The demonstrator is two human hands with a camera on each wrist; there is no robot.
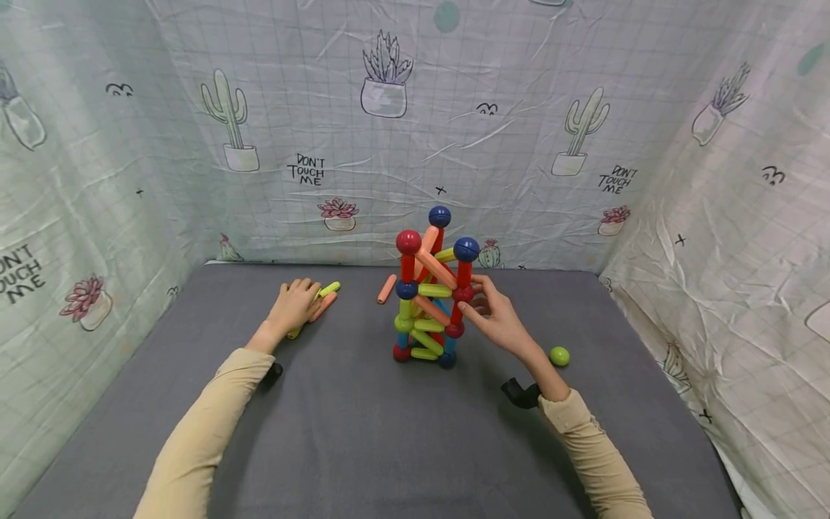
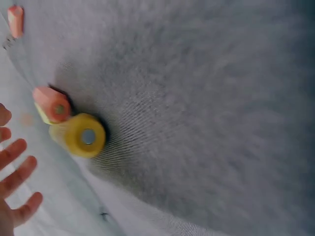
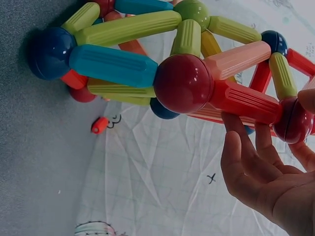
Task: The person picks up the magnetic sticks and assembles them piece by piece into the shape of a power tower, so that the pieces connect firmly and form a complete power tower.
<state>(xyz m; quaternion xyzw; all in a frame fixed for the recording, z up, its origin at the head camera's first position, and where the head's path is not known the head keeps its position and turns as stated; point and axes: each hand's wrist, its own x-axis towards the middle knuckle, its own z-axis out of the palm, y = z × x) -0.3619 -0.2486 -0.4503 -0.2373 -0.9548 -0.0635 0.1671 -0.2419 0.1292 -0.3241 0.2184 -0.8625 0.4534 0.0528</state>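
A tower of magnetic rods and balls (image 1: 428,325) stands upright on the grey table, in red, blue, green, yellow and orange. My right hand (image 1: 499,317) holds its right side, with thumb and fingers around a red ball (image 3: 294,120) and fingertips against the red rod (image 3: 246,102) beside it. At the left, my left hand (image 1: 298,306) hovers over a small group of loose rods. In the left wrist view its fingers (image 2: 17,177) are spread, apart from a yellow rod (image 2: 86,136) with a metal end and an orange rod (image 2: 51,104).
A single orange rod (image 1: 387,288) lies between the left hand and the tower. One loose green ball (image 1: 560,356) rests to the right of the right wrist. Printed cloth (image 1: 415,158) hangs behind and along both sides of the grey table (image 1: 363,447).
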